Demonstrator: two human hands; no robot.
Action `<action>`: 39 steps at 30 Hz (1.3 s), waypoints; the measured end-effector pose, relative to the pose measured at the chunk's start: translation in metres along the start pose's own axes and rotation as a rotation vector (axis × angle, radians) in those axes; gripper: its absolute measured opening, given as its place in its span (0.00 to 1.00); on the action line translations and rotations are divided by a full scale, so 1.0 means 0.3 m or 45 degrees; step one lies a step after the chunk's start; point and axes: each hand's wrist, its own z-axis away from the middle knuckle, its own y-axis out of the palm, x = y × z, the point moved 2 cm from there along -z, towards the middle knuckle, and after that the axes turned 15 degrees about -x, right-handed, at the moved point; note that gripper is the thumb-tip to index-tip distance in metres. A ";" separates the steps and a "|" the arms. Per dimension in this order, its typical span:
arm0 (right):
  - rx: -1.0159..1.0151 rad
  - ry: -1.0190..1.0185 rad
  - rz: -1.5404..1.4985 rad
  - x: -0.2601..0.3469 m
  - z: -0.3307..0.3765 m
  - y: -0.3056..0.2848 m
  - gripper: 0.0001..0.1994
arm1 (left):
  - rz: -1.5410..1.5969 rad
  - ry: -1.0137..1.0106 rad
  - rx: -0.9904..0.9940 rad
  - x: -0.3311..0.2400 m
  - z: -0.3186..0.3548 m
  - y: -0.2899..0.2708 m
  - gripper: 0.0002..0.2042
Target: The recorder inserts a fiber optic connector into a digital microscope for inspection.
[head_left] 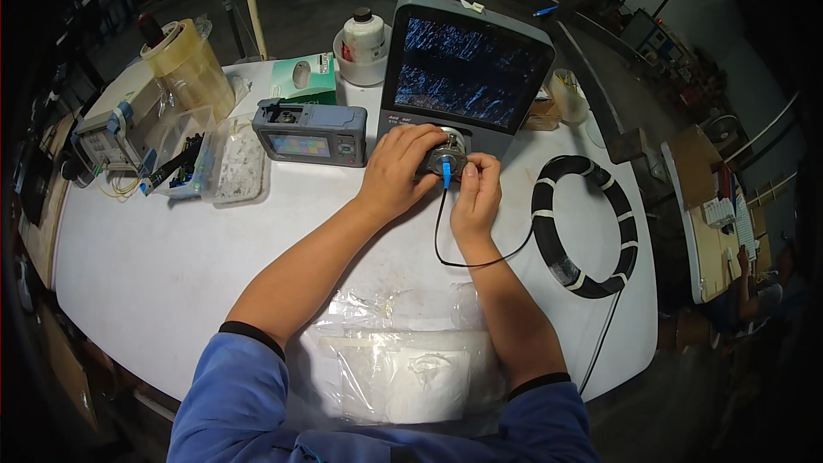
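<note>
Clear plastic bags (pixel 403 369) lie crumpled at the near edge of the white bench (pixel 154 266), between my two blue sleeves, and I keep my forearms over them without dragging. Further out stands the grey inspection unit (pixel 467 64), its dark screen showing blue streaks; I judge that picture is what tells me whether the plug sits true, so I would watch it while working. Right of it lies the coiled black cable (pixel 585 227) bound with white ties, and its thin black lead (pixel 467 261) loops back to my hands with slack I would keep. My left hand (pixel 403 167) is curled over the round metal port (pixel 447 159) at the unit's base, steadying it. My right hand (pixel 477 191) pinches the small blue connector (pixel 446 173) right at that port; I would hold it straight and avoid twisting the lead.
</note>
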 end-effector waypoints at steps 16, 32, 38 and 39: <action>0.011 0.008 -0.014 0.010 0.002 0.003 0.09 | -0.033 0.012 -0.021 0.005 0.009 0.000 0.33; 0.071 -0.442 0.052 0.103 -0.026 0.013 0.17 | 0.045 0.032 -0.055 -0.011 0.022 0.007 0.36; 0.033 -0.449 0.067 0.102 -0.032 0.017 0.18 | 0.114 0.060 -0.098 -0.027 0.030 0.016 0.37; 0.033 -0.449 0.066 0.100 -0.036 0.017 0.18 | 0.106 0.060 -0.113 -0.027 0.035 0.017 0.37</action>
